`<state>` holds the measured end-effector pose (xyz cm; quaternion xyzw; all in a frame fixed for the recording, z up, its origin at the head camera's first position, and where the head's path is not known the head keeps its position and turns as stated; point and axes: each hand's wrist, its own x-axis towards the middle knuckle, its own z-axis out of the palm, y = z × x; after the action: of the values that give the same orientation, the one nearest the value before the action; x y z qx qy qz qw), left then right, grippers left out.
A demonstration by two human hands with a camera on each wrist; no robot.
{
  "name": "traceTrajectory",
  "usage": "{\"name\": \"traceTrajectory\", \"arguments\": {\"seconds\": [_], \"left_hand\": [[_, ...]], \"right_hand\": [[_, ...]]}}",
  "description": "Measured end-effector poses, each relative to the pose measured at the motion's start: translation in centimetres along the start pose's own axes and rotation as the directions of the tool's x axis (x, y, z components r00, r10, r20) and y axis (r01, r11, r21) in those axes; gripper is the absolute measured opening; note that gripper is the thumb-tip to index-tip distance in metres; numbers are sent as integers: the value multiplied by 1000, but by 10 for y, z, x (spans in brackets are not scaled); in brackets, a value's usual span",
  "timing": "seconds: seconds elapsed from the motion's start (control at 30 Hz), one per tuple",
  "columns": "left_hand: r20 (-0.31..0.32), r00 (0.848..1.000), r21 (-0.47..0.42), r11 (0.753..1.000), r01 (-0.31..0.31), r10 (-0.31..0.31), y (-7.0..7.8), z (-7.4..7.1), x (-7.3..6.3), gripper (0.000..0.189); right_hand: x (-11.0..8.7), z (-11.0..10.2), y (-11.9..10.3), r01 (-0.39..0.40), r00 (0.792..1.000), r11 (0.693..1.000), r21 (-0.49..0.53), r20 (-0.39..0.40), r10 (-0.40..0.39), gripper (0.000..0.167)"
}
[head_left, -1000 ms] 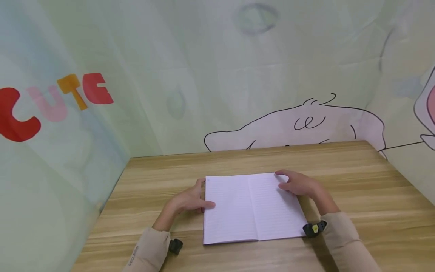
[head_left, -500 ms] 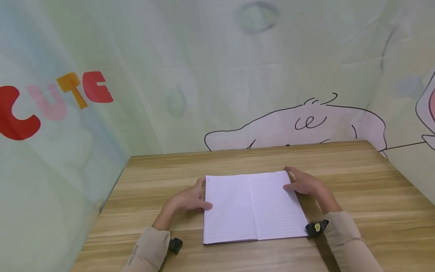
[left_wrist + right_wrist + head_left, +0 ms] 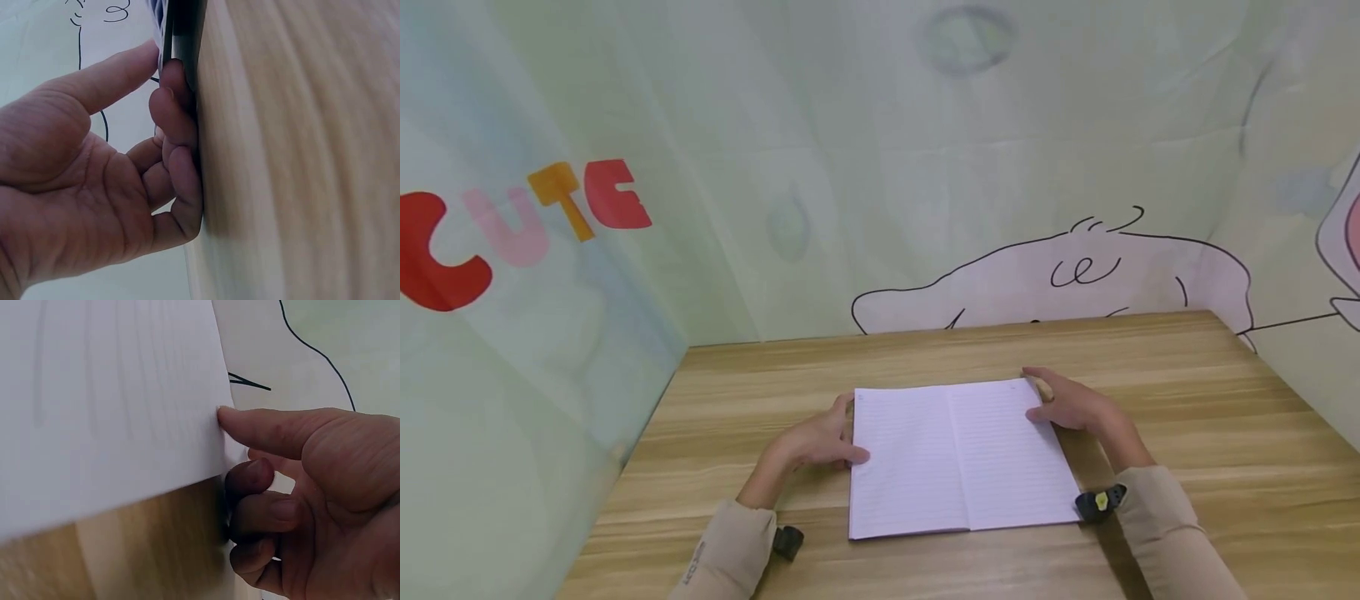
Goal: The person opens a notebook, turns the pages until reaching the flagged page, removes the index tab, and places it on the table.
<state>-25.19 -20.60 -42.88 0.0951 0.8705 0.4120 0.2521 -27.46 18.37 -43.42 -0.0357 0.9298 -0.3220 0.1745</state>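
An open notebook with white lined pages lies on the wooden table, its centre fold running toward the person. My left hand holds its left edge, thumb on the page. In the left wrist view, the left hand's curled fingers reach under the notebook's edge, close to the tabletop. On the opposite side my right hand pinches the right edge near the far corner. The right wrist view has the right thumb at the page's border, with the other fingers curled below it.
The wooden table extends around the notebook. Behind it hangs a pale green printed backdrop with coloured letters and a line drawing. Black wrist devices sit at the left sleeve and right sleeve.
My right hand has shifted right, from over the right page to its outer edge, uncovering the far corner. The left thumb has slid slightly toward the left edge. The notebook stays in place.
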Motion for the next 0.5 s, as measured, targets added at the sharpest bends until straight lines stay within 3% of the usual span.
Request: {"name": "traceTrajectory", "arguments": {"seconds": [0.37,0.5], "left_hand": [[1,1000,12,1000,-3,3,0,0,0,105],[2,1000,17,1000,-6,6,0,0,-1,105]], "right_hand": [[1,1,2,28,999,999,-25,-26,-29,76],[2,-3,2,39,998,999,23,-41,-38,64]]}}
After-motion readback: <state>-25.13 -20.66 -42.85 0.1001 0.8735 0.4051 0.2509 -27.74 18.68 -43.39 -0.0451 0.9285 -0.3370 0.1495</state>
